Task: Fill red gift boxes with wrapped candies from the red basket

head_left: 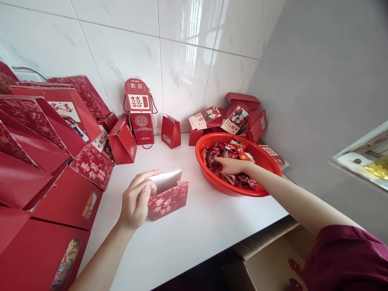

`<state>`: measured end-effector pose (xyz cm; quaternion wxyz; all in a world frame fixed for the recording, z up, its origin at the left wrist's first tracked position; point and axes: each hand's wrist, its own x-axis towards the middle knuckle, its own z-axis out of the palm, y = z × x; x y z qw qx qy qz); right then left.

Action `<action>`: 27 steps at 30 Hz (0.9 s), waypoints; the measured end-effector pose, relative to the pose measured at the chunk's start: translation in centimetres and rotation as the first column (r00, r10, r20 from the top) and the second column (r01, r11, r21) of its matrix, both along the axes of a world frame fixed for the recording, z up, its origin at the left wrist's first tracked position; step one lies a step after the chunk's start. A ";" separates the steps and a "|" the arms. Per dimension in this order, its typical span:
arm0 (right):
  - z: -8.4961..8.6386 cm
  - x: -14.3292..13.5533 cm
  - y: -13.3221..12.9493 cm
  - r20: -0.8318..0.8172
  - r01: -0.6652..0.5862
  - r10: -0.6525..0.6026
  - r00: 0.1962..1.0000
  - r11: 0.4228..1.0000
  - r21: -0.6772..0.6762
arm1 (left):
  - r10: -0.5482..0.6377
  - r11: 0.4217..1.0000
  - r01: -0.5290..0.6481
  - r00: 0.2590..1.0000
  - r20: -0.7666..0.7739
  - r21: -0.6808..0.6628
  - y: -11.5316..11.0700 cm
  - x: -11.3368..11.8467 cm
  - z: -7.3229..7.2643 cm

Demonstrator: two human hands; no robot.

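My left hand (136, 200) grips the left edge of an open red paper box (169, 201), its thumb at the rim. The box has white lettering on its front, a pale inside, and its mouth faces up. To the right is a red plastic basket (206, 174) with many red-wrapped candies (232, 153) in it. My right hand (228, 165) reaches into the basket, fingers down among the candies; the fingertips are partly hidden, so what they hold cannot be made out.
Red gift boxes (69, 194) crowd the left side. A small red box (171, 131) and stacked boxes (141, 117) stand by the tiled wall. More boxes (239, 115) lie behind the basket. A cardboard carton (266, 262) sits below the table's front edge.
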<state>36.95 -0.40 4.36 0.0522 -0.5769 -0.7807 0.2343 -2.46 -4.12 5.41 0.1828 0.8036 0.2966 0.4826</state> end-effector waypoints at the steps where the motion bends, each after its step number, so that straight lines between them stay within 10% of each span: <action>1: -0.1 -0.1 0.0 0.000 -0.008 0.008 1.000 1.000 -0.027 | 0.001 1.000 -0.001 1.000 -0.001 -0.001 0.0 0.0 0.0; 11: 0.9 -1.3 0.3 0.010 -0.099 0.111 0.994 0.920 -0.380 | -0.007 1.000 0.007 1.000 -0.012 -0.018 0.0 0.0 0.0; 21: 2.5 1.4 -0.4 -0.392 0.019 -0.109 0.914 0.974 -0.226 | 0.011 1.000 -0.012 1.000 -0.025 -0.016 0.0 0.0 0.0; 27: 4.2 1.1 -1.2 -0.175 0.127 -0.107 0.979 0.986 0.109 | 0.137 0.970 -0.134 0.991 -0.001 0.205 -0.5 0.0 -0.7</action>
